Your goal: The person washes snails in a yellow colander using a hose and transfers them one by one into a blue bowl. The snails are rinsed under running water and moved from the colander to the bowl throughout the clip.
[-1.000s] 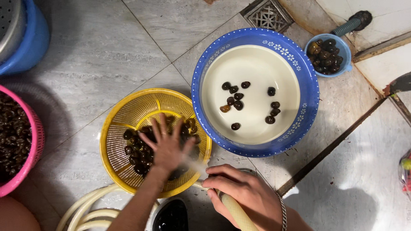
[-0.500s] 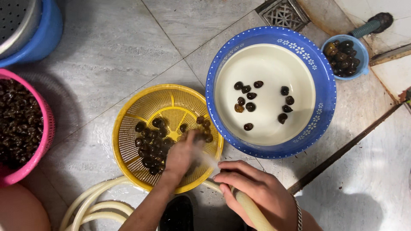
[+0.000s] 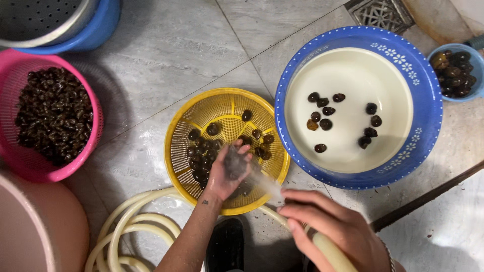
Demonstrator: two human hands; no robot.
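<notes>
Grey stone floor tiles (image 3: 166, 55) fill the view, and they look wet. On them sits a big round blue plastic basin (image 3: 428, 121) with a white inside, and a few dark round snails (image 3: 327, 111) lie in its water. At the left stands a pink plastic basket (image 3: 30, 166) full of small dark snails. In the middle is a round yellow plastic strainer basket (image 3: 227, 103) with more dark snails (image 3: 201, 151) in it. A pale rubber hose (image 3: 126, 226) curls on the floor just below the yellow basket. A small blue bowl (image 3: 476, 65) of dark snails sits at the top right, near a metal floor drain (image 3: 378, 11).

The left hand (image 3: 229, 171) is over the yellow basket, palm up, with its fingers curled around a few wet snails. Water sprays onto this hand. The right hand (image 3: 327, 226) is just beside the basket's rim, and its fingers are wrapped tight around the end of the pale hose.
</notes>
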